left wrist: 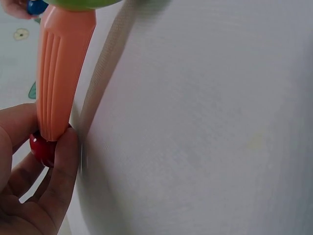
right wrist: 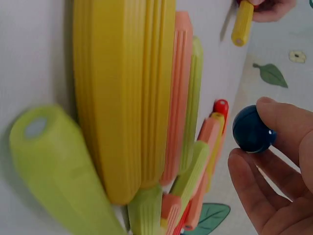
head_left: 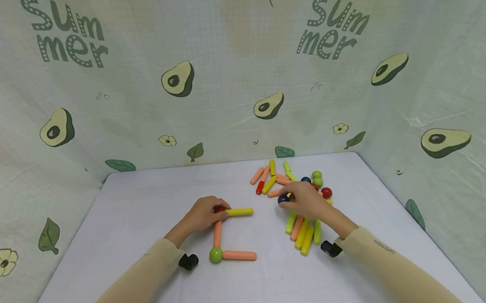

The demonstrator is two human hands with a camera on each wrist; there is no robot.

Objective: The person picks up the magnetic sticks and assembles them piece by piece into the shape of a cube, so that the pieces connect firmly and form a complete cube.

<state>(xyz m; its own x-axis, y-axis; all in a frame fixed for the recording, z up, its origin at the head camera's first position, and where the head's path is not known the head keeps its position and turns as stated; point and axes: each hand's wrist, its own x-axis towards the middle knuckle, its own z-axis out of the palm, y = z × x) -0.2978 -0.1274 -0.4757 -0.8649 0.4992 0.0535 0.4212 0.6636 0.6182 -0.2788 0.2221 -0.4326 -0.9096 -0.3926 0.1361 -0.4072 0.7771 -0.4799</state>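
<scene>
My left hand point(head_left: 204, 213) pinches a red ball point(left wrist: 43, 149) at a corner of a small frame of rods and balls. From that ball a yellow rod point(head_left: 240, 212) points right, and an orange rod point(left wrist: 61, 73) runs toward a green ball point(head_left: 216, 255). A second orange rod point(head_left: 240, 255) extends right from the green ball. Over the pile of loose pieces, my right hand point(head_left: 305, 199) holds a dark blue ball point(right wrist: 252, 129) between thumb and fingers. In the right wrist view this ball is apart from the rods.
Below the right hand lie several yellow rods point(head_left: 306, 240) and light green rods point(head_left: 317, 232). Loose red balls point(head_left: 326, 192) and green balls point(head_left: 317, 175) lie to its right. Behind it are more orange rods point(head_left: 257, 176) and a red rod point(head_left: 260, 188). A patterned cloth point(head_left: 233, 138) hangs behind the table.
</scene>
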